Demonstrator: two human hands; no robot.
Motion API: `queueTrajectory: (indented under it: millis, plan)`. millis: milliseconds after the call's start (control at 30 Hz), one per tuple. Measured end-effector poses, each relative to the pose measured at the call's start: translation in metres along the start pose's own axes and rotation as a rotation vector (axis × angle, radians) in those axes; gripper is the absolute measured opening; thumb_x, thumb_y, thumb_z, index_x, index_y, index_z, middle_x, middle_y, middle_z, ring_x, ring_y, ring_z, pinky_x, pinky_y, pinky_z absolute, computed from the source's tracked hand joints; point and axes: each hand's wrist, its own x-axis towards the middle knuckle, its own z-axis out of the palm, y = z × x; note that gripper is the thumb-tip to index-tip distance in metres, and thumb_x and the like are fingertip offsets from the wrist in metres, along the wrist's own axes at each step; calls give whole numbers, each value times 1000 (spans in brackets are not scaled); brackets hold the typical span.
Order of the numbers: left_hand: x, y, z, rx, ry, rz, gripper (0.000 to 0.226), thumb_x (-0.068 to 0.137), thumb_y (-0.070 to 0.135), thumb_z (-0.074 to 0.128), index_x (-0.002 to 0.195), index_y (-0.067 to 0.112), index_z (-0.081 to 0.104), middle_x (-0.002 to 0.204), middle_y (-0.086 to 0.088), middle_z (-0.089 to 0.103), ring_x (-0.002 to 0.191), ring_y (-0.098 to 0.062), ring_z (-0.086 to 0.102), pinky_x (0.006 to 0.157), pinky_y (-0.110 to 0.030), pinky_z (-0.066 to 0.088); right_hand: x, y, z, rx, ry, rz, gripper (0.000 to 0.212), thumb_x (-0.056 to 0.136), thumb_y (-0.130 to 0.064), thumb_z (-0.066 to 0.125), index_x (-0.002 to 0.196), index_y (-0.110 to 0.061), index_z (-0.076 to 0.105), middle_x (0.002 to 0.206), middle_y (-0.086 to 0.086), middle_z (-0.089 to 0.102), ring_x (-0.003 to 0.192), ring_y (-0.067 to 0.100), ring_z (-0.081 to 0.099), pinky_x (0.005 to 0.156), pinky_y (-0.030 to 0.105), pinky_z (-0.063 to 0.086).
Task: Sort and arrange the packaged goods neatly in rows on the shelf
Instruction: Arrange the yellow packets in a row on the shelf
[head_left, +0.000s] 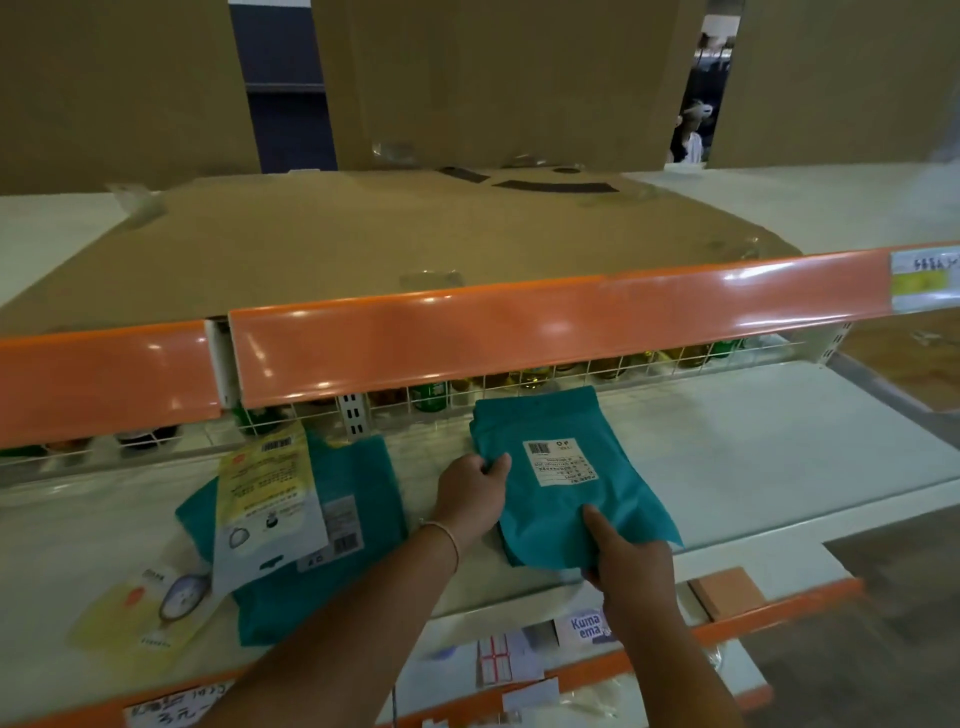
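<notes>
With my left hand gripping the teal pouch stack's edge and my right hand pinching its near corner, I'd square it against the shelf back.

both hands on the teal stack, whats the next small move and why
Probably square the teal stack: the left hand grips its side, the right hand its near edge, and lower pouches stick out unevenly at both.
</notes>
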Motion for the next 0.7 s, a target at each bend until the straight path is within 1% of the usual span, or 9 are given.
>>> queueTrajectory:
  millis: [67,100,167,233,333,400,533,600,700]
  plan:
    - [4,0,2,65,8,33,35,96,41,52,88,10,64,86,-5,67,73,-16,62,56,-25,46,5,-5,-3,-95,20,-2,54,82,-33,75,119,-1,50,98,14,62,77,26,65,62,36,56]
    - [6,0,2,75,6,35,30,96,40,52,90,12,64,87,-2,66,74,-13,61,57,-24,47,6,-8,-4,-130,13,0,54,83,-36,74,117,-1,50,97,16,64,73,24,65,55,32,53]
    - [7,-2,2,79,-7,24,22,96,37,52,93,17,62,88,1,65,76,-14,63,65,-30,55,8,-11,-7,-168,-14,31,52,83,-40,72,113,-2,51,93,18,65,64,22,63,47,28,46]
    - [8,-5,2,71,-32,6,21,96,36,52,95,18,62,87,0,66,76,-19,66,70,-35,58,7,-14,-11,-171,-72,106,52,83,-44,71,107,-2,53,82,15,61,56,19,56,43,26,41]
    - [5,-12,-3,92,-53,13,24,96,37,49,104,18,61,90,-1,66,81,-18,65,71,-33,56,5,-18,-16,-201,-179,196,53,83,-52,68,102,-3,55,65,10,54,45,13,43,41,25,34]
    - [1,-17,-7,90,-78,12,28,96,38,48,112,17,58,93,-2,65,81,-17,63,69,-31,53,4,-19,-18,-224,-217,227,56,81,-55,68,101,-4,56,60,7,53,44,13,40,42,25,33]
    - [-16,-25,-23,96,-138,25,36,97,38,48,128,20,49,96,-4,65,68,-10,56,61,-23,44,-2,-16,-17,-257,-297,305,53,79,-57,69,88,-6,56,54,4,50,43,12,39,43,25,32]
    - [-27,-30,-33,85,-172,37,37,97,37,49,131,21,48,91,-4,65,62,-6,56,55,-19,43,-8,-12,-16,-304,-369,322,50,80,-58,67,79,-9,55,54,3,48,43,13,37,43,25,29]
    - [-39,-41,-48,108,-182,68,38,97,36,51,133,23,47,88,-4,68,60,-3,57,50,-15,41,-19,-10,-8,-376,-466,331,44,84,-53,66,73,-11,57,56,5,51,45,15,39,43,24,28]
